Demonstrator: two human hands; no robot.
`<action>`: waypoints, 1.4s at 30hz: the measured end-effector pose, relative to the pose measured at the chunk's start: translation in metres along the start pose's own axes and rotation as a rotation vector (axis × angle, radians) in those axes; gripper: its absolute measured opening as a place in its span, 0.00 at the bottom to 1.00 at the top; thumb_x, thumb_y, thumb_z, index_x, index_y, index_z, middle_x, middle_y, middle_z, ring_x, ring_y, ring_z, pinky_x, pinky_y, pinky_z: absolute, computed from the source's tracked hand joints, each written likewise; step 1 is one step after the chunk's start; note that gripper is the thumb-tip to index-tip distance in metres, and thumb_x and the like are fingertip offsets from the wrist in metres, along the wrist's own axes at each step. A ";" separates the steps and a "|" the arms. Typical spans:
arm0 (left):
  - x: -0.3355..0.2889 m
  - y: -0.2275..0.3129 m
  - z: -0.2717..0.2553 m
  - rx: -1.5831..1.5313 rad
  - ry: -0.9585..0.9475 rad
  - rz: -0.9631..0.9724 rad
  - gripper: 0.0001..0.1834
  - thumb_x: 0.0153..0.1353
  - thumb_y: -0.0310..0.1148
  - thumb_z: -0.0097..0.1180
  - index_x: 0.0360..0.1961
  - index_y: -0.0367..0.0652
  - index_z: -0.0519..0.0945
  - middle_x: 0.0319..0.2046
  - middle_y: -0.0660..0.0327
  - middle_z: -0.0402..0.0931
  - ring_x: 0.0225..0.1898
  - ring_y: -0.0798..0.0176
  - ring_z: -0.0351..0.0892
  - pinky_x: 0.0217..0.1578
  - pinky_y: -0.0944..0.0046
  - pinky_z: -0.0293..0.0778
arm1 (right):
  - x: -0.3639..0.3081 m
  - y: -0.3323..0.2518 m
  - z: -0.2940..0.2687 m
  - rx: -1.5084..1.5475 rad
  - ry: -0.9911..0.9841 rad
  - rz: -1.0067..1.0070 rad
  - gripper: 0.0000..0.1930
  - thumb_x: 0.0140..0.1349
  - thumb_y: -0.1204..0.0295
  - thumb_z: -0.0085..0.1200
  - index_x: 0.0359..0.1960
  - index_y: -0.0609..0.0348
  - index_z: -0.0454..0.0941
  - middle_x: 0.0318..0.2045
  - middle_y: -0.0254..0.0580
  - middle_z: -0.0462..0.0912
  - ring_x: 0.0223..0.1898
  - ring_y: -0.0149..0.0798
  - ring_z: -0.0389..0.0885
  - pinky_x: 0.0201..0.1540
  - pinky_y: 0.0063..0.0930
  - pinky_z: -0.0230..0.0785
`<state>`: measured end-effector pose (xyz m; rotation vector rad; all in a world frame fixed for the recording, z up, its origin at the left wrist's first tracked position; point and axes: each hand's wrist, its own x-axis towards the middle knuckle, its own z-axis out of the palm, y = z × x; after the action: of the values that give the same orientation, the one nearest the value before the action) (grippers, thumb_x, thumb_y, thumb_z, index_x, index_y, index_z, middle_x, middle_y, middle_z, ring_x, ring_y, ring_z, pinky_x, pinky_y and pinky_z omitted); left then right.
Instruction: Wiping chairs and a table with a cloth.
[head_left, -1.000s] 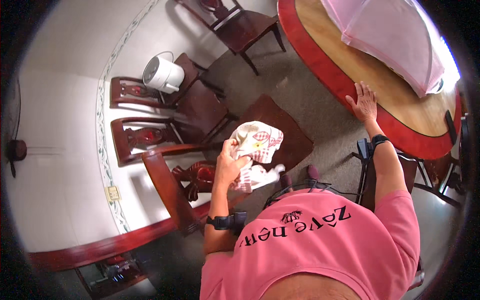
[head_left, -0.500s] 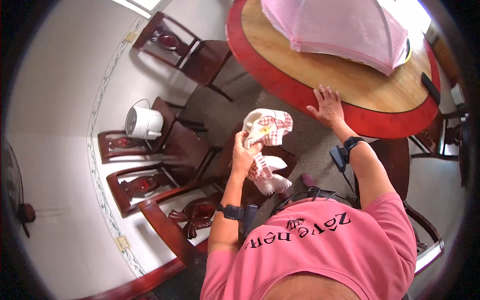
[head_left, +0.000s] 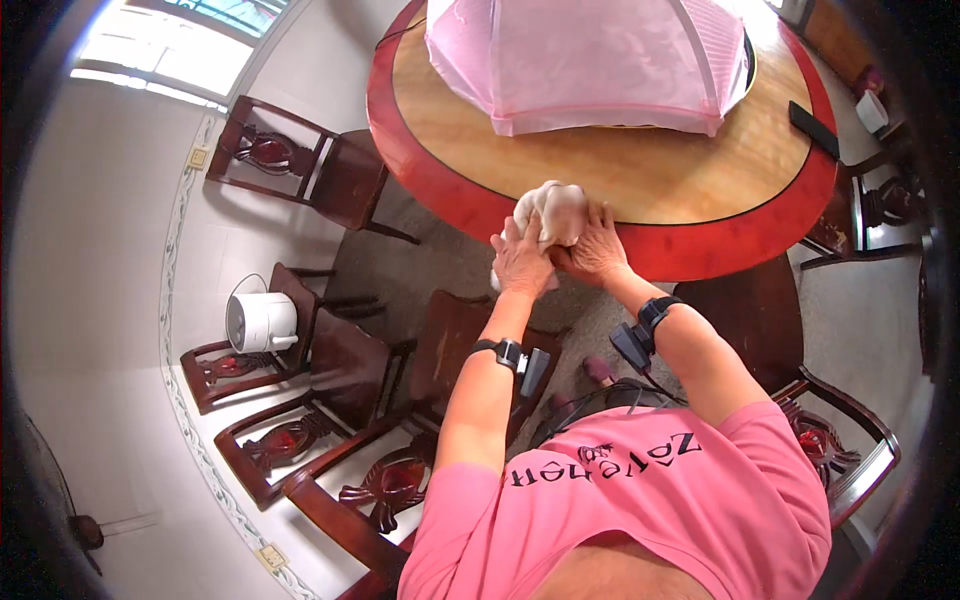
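A bunched white cloth (head_left: 552, 212) is between my two hands at the near edge of the round table (head_left: 480, 205), over its red border. My left hand (head_left: 522, 265) presses on the cloth's near left side, fingers bent over it. My right hand (head_left: 598, 250) grips the cloth from the right, its fingers partly wrapped round it. Folds of the cloth hide some fingertips, and a bit of it hangs below my left hand. The cloth's checked pattern, plain to see earlier, is mostly folded away.
A pink mesh food cover (head_left: 600, 70) stands on the table, with a black flat object (head_left: 813, 130) near the right rim. Dark wooden chairs (head_left: 350, 180) line the left wall; a white rice cooker (head_left: 262, 320) sits on one. Another chair (head_left: 740, 310) stands at the right.
My left hand has carried the cloth up and right to the table's edge. My right hand has left the tabletop and taken hold of the cloth too. The cloth is now bunched up.
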<state>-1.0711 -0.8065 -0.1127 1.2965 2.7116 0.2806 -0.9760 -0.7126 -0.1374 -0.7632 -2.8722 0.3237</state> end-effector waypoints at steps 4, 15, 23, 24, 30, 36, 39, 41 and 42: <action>0.008 0.008 -0.008 -0.010 -0.044 -0.027 0.32 0.43 0.32 0.54 0.54 0.58 0.65 0.49 0.53 0.59 0.45 0.44 0.63 0.38 0.53 0.72 | -0.003 0.004 0.001 0.058 -0.007 0.004 0.34 0.55 0.45 0.34 0.61 0.46 0.50 0.59 0.50 0.53 0.60 0.57 0.47 0.58 0.60 0.37; 0.032 -0.002 -0.009 0.119 -0.009 -0.017 0.31 0.45 0.31 0.52 0.55 0.53 0.64 0.43 0.54 0.62 0.39 0.46 0.69 0.33 0.54 0.73 | -0.002 0.003 -0.013 -0.002 -0.156 0.002 0.37 0.51 0.44 0.41 0.58 0.56 0.56 0.58 0.52 0.54 0.61 0.54 0.47 0.60 0.55 0.34; 0.053 -0.011 -0.011 0.152 -0.053 -0.083 0.31 0.49 0.33 0.50 0.57 0.52 0.61 0.42 0.53 0.63 0.39 0.46 0.70 0.35 0.54 0.73 | -0.006 0.005 -0.007 0.112 -0.017 -0.025 0.39 0.48 0.41 0.44 0.56 0.58 0.59 0.58 0.52 0.55 0.59 0.54 0.51 0.60 0.53 0.37; 0.055 -0.012 -0.010 0.150 -0.048 -0.087 0.31 0.49 0.33 0.50 0.57 0.52 0.61 0.42 0.52 0.63 0.39 0.46 0.70 0.35 0.54 0.72 | -0.006 0.005 -0.007 0.113 -0.017 -0.020 0.39 0.48 0.41 0.44 0.56 0.58 0.59 0.58 0.52 0.55 0.59 0.54 0.51 0.60 0.53 0.37; 0.075 -0.019 -0.019 0.140 -0.100 -0.075 0.32 0.49 0.33 0.50 0.59 0.55 0.59 0.43 0.52 0.64 0.41 0.46 0.69 0.38 0.54 0.71 | -0.007 0.005 -0.006 0.164 -0.010 -0.014 0.40 0.48 0.41 0.44 0.55 0.60 0.60 0.57 0.53 0.56 0.58 0.53 0.51 0.59 0.52 0.38; 0.114 -0.043 -0.023 0.178 -0.155 -0.064 0.31 0.51 0.35 0.49 0.59 0.57 0.58 0.48 0.51 0.63 0.45 0.46 0.68 0.41 0.52 0.69 | -0.007 0.006 -0.009 0.147 0.002 -0.010 0.39 0.48 0.41 0.43 0.54 0.59 0.62 0.55 0.51 0.58 0.58 0.51 0.51 0.61 0.49 0.36; 0.140 -0.061 -0.033 0.193 -0.144 -0.083 0.30 0.53 0.39 0.48 0.59 0.57 0.58 0.48 0.50 0.63 0.46 0.45 0.68 0.41 0.52 0.69 | -0.007 0.006 -0.010 0.154 -0.044 0.002 0.38 0.49 0.41 0.42 0.54 0.59 0.62 0.57 0.50 0.57 0.59 0.51 0.50 0.61 0.49 0.34; 0.168 -0.082 -0.036 0.190 -0.151 -0.109 0.29 0.55 0.45 0.46 0.59 0.57 0.57 0.48 0.50 0.63 0.45 0.43 0.68 0.42 0.51 0.68 | -0.010 0.006 -0.007 0.153 0.003 -0.015 0.38 0.49 0.41 0.42 0.55 0.58 0.61 0.57 0.48 0.57 0.60 0.51 0.50 0.62 0.49 0.33; 0.184 -0.093 -0.036 0.203 -0.162 -0.113 0.28 0.55 0.42 0.46 0.58 0.55 0.59 0.48 0.50 0.63 0.45 0.44 0.69 0.42 0.51 0.68 | -0.011 0.006 -0.007 0.134 -0.003 -0.006 0.37 0.49 0.42 0.43 0.55 0.57 0.61 0.57 0.47 0.57 0.60 0.49 0.49 0.62 0.49 0.33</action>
<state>-1.2637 -0.7247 -0.1033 1.1485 2.7164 -0.1102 -0.9621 -0.7121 -0.1329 -0.7304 -2.8206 0.5111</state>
